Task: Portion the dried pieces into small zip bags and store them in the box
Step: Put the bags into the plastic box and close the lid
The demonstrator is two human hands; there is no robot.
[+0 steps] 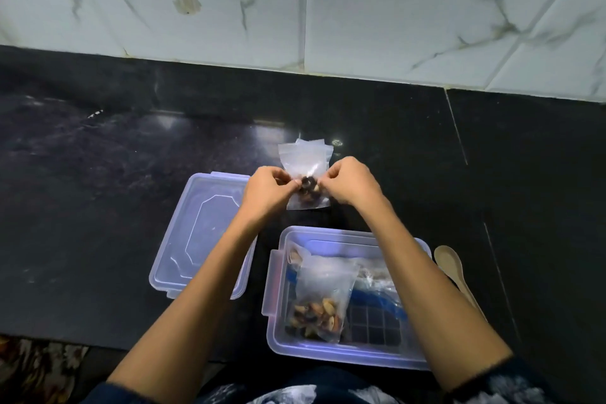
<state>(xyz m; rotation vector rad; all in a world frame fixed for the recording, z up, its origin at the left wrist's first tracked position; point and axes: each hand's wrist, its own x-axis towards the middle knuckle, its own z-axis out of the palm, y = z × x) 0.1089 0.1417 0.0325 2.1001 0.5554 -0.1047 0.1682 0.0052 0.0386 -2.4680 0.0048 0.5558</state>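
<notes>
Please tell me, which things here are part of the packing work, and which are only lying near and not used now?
Part of the job:
- small bag, pinched by left hand and right hand
- dried pieces inside it
- filled bag in the box

Lying about now:
- lid, left of the box
- wooden spoon, right of the box

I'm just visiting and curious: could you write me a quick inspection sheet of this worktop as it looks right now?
Surface: dark polished counter.
Job's things: small zip bag with dried pieces, held up; open box holding a filled bag; lid lying left of it.
Clutter: wooden spoon right of the box.
Hands: left hand and right hand pinch the bag's sides.
Cables: nothing seen.
Surroundings: marbled wall tiles.
</notes>
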